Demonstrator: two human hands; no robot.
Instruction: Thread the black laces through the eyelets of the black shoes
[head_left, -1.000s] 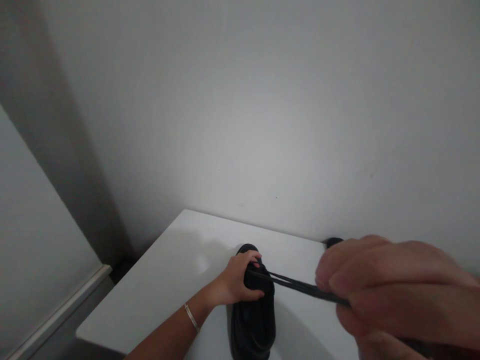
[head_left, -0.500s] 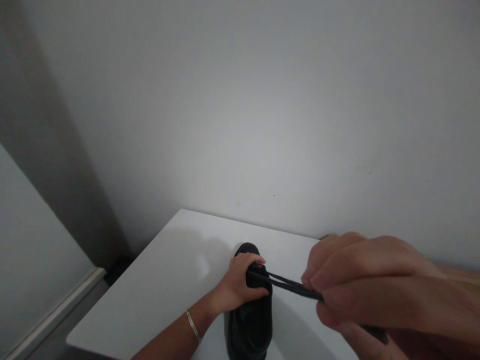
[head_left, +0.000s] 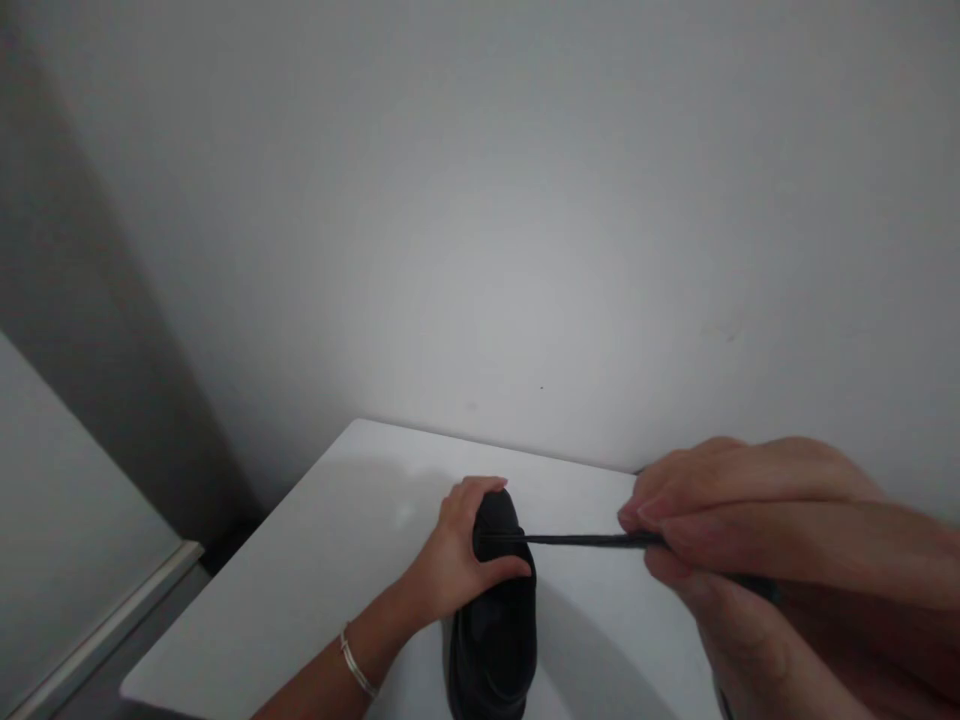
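A black shoe [head_left: 497,640] sits on the white table, its toe end toward the wall. My left hand [head_left: 457,545] is wrapped around its front part, fingers over the far end and thumb across the top. From the shoe, a black shoelace [head_left: 577,540] runs straight and taut to the right. My right hand [head_left: 772,560], large and close to the camera, pinches this lace between thumb and fingers. A short dark end of it shows below those fingers.
The white table [head_left: 300,590] has a rounded corner at the lower left, and its back edge meets a pale wall [head_left: 480,250]. At the left is a white panel with a ledge [head_left: 161,575], beside a dark gap.
My left hand has slid farther toward the shoe's toe. My right hand has risen slightly, and the lace strands, apart before, now lie nearly in one level line.
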